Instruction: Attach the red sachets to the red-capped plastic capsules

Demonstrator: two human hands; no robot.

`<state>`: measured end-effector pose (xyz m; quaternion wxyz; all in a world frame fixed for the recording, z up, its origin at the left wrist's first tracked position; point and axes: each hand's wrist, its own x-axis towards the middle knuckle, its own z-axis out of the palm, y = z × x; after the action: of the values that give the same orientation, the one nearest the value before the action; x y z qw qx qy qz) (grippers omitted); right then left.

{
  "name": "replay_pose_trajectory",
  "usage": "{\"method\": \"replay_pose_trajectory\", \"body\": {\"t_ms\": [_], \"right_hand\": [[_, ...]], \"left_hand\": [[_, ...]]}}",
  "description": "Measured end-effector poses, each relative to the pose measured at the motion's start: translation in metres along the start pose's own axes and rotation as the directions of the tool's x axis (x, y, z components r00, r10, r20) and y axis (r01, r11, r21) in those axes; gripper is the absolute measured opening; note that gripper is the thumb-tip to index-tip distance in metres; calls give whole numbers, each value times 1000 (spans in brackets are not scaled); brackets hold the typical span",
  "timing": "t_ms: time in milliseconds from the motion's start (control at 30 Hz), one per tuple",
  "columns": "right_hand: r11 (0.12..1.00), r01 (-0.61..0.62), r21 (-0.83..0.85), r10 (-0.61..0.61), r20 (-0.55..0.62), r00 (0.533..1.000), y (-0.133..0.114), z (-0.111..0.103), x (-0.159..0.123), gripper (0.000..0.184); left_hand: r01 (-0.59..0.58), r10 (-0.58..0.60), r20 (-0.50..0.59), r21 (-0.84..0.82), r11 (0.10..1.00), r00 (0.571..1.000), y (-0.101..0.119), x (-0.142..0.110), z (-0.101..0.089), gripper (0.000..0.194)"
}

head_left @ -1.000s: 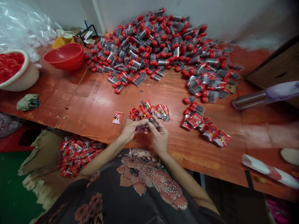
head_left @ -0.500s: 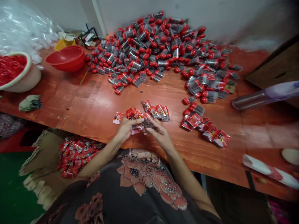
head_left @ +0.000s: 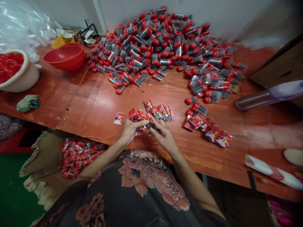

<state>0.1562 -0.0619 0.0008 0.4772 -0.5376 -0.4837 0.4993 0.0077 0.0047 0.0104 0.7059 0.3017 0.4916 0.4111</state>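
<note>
In front of my body, my left hand [head_left: 129,130] is closed, its thumb on top of a small clear container with dark contents [head_left: 151,125]. The fingers and thumb of my right hand [head_left: 163,136] pinch the same container from the other side. Fingers cover much of it, so its ends are hidden. Red printed sachets [head_left: 136,115] show beside and behind my left fingers; whether that hand holds any of them I cannot tell. Just beyond my right fingers lies a group of similar sachets [head_left: 162,111]. One single sachet [head_left: 119,118] lies flat on the left.
A large heap of red-capped clear containers [head_left: 146,47] lies against the wall. More sachets [head_left: 199,121] are at right, near a purple-handled tube [head_left: 255,99]. At left stand a red bowl [head_left: 63,58] and a white tub [head_left: 29,74]. Below the table edge is a sachet-filled carton [head_left: 39,173].
Both hands keep their hold on the small container, which has tilted and is more covered by my fingers. The right fingers have shifted slightly. The view has moved a little.
</note>
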Motion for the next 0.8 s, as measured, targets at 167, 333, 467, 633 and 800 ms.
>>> {"method": "replay_pose_trajectory", "body": {"t_ms": [167,333,467,633,800], "right_hand": [[987,-32,158,38,-35,999,7,9,1,57],[1000,30,10,-30,-20,999,5,5,-3,54],[997,70,-40,-72,-45,996,1,6,-4,46],[958,-49,283,96,-154,983,8,23,-4,47],[940,-26,341,125,-272,954,17,40,-11,53]], "left_hand": [[70,-69,50,-13,997,996,-4,1,0,34],[16,-17,-25,-43,999,1000,5,4,0,57],[58,-58,5,-4,998,998,10,4,4,50],[42,-42,35,2,999,999,4,-4,11,30],[-143,132,-110,-98,985,985,-8,-14,22,27]]}}
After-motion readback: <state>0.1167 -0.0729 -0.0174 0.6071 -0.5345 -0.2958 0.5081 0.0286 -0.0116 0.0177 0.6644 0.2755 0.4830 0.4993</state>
